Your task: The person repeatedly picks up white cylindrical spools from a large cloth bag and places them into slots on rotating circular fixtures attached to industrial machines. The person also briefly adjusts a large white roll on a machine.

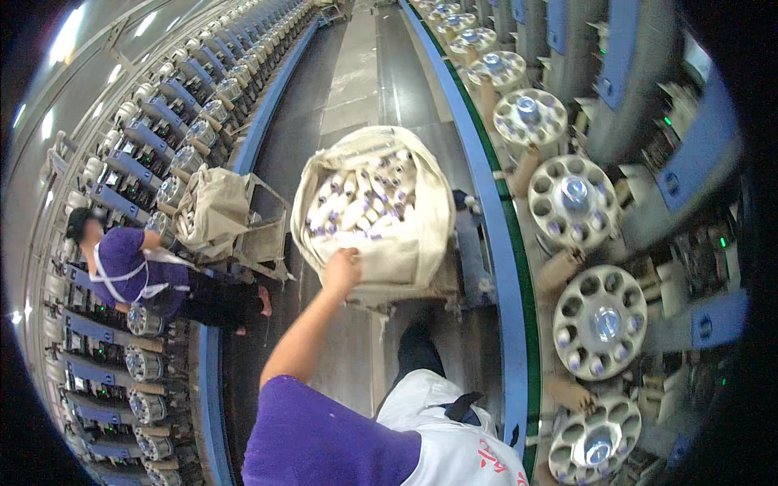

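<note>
In front of me stands a large cream canvas bag (397,263) on a cart, its top wide and rounded. Inside lie several white yarn bobbins (356,212) with purple tube ends, heaped together. My left hand (344,269) reaches forward and is closed on the near left edge of the bag, the fingers bent over the cloth. My right hand does not show.
Machine rows line both sides of the aisle (340,105). Round bobbin magazines (574,201) run along the blue rail (494,243) at right. At left a person (134,263) in purple works beside another canvas bag (215,206) on a cart (266,231).
</note>
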Available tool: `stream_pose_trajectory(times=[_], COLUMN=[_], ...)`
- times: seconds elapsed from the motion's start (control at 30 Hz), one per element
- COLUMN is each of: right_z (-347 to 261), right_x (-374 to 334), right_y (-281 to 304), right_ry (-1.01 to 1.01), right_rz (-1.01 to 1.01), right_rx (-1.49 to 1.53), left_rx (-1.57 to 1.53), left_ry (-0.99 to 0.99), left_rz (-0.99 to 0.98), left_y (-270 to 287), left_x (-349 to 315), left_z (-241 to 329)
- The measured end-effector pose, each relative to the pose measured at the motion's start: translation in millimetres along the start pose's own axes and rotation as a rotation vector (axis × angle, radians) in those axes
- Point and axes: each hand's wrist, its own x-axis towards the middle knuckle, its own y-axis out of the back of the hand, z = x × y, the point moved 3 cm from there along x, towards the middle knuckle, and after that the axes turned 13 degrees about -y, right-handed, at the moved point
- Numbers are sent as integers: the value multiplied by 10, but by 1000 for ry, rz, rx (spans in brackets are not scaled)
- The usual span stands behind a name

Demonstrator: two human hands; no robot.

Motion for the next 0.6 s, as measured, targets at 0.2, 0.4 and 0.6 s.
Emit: stream_pose_trajectory(times=[0.2,0.4,0.6], right_z=[-3520,-8130,-8925], right_x=[-765,-1945,-2186], right_y=[430,-276,-263], right_ry=[474,1547,1442], right_rz=[-48,-216,-443], right_rx=[410,201,-503], left_rx=[-306,-638,-571], left_ry=[416,-30,-135], left_rz=[-412,-132,-368], left_y=[-149,648,844], left_x=[1151,1733,2602], left_z=[-1754,-1792,-1463])
